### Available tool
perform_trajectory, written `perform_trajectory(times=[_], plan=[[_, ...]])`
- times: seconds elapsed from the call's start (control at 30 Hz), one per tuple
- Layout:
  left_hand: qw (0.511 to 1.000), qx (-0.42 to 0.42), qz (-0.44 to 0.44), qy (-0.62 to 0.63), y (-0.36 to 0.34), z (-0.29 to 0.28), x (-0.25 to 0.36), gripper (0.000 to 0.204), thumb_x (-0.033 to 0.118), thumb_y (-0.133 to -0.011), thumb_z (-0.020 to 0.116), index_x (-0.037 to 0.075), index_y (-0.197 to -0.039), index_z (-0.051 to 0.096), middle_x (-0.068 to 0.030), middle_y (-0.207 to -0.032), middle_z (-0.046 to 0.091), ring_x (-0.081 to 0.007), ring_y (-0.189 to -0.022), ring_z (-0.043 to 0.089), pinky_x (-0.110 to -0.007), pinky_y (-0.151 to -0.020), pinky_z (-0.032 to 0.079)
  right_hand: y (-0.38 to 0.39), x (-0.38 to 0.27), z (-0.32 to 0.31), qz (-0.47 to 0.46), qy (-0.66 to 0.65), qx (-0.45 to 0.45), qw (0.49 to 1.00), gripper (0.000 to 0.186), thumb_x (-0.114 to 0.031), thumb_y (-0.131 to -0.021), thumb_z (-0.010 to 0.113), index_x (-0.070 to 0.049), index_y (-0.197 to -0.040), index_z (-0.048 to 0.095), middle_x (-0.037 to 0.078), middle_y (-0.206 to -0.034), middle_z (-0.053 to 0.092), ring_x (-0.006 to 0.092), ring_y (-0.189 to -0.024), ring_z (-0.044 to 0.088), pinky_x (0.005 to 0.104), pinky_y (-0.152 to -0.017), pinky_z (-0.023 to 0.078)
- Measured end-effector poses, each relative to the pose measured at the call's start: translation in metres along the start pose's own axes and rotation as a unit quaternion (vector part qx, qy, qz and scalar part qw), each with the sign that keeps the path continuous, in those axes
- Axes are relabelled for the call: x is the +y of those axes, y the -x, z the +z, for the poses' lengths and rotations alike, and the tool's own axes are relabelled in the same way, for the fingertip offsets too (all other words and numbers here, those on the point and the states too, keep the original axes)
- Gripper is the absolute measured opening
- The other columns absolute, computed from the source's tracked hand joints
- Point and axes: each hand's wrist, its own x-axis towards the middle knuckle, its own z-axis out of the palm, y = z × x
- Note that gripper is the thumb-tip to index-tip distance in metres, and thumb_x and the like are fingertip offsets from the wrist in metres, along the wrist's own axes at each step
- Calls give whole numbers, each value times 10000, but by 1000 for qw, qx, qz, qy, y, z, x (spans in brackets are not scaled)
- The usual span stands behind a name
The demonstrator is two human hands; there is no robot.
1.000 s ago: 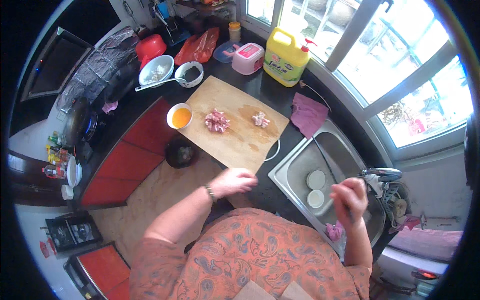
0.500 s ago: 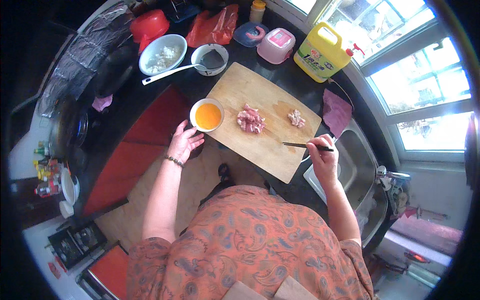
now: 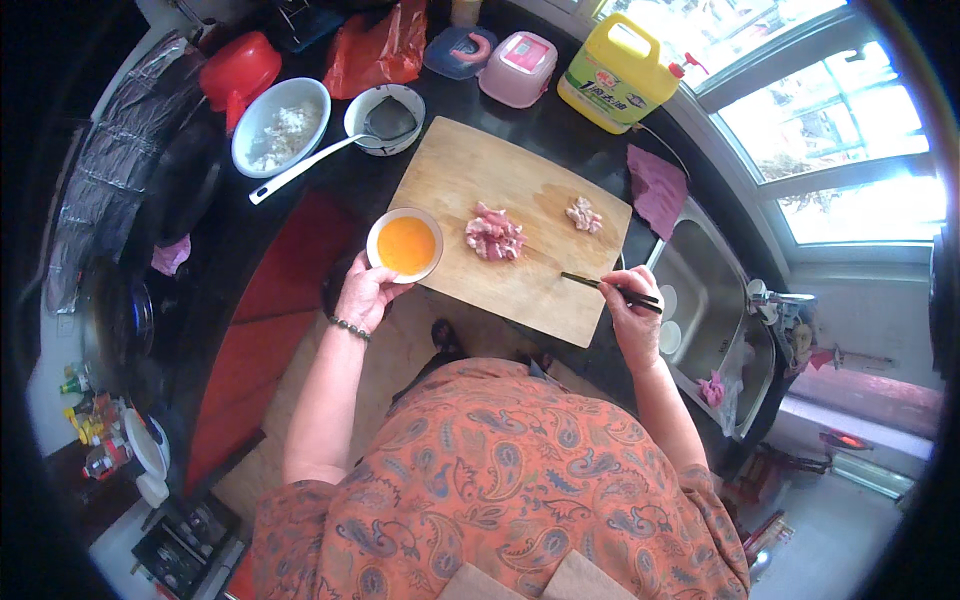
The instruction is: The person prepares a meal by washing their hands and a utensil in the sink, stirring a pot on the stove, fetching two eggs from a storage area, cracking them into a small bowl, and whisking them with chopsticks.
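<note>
My left hand grips the near side of a small white bowl with its thumb over the rim. Beaten egg, bright orange-yellow, is in the bowl. The bowl overlaps the left edge of a wooden cutting board; I cannot tell whether it rests there or is lifted. In my right hand is a pair of dark chopsticks, tips pointing left over the board's near right part. A pile of cut pink meat lies mid-board, and a smaller, paler pile sits toward its right end.
Behind the board stand a bowl of rice, a bowl with a white-handled ladle, a pink container and a yellow jug. A purple cloth lies beside the steel sink at right.
My left hand, open beside the bowl before, has closed on its rim. The bowl appears slightly closer to me. My right hand still holds the chopsticks, and the whole view has shifted a little.
</note>
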Motion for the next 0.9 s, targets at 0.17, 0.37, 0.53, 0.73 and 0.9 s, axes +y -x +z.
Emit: perform_trajectory(times=[0.17, 0.37, 0.53, 0.73, 0.9], plan=[[999, -52, -5, -7, 31, 18, 25, 489, -52, -727, 513, 19, -1205, 443, -125, -1111, 567, -249, -950, 632, -362, -756, 577, 8, 5, 1, -15, 2, -1, 1000, 75, 0, -759, 694, -15, -806, 638, 50, -751, 520, 131, -655, 515, 246, -595, 422], [993, -109, -7, -48, 57, 48, 28, 548, 4, -757, 519, 38, -1294, 415, -115, -1205, 532, -259, -1129, 545, -436, -910, 512, 15, 10, -12, -106, 60, -6, 993, 27, -9, -816, 625, -5, -834, 605, 123, -709, 540, 250, -635, 528, 299, -578, 416], [990, -131, -29, -52, 78, 90, 14, 418, 102, -815, 574, 46, -1206, 438, -84, -1129, 555, -188, -1028, 595, -361, -838, 550, 21, -43, -83, 13, -317, 44, 947, 281, -202, -965, 473, 43, -914, 601, 115, -848, 608, 204, -714, 642, 317, -659, 539], [973, -210, -70, -70, 100, 150, -14, 397, 164, -875, 531, 42, -1236, 419, -83, -1159, 554, -170, -1030, 605, -335, -807, 559, 40, -51, -132, 56, -311, -95, 944, 234, -93, -942, 464, 75, -996, 617, 148, -977, 628, 196, -882, 631, 327, -773, 555], [963, -241, -90, -84, 109, 198, -48, 420, 181, -885, 530, 38, -1258, 402, -92, -1139, 562, -156, -988, 624, -290, -735, 573, 62, -30, -160, 126, -302, -141, 934, 184, -75, -938, 501, 28, -1027, 626, 99, -986, 617, 153, -907, 605, 282, -794, 535]])
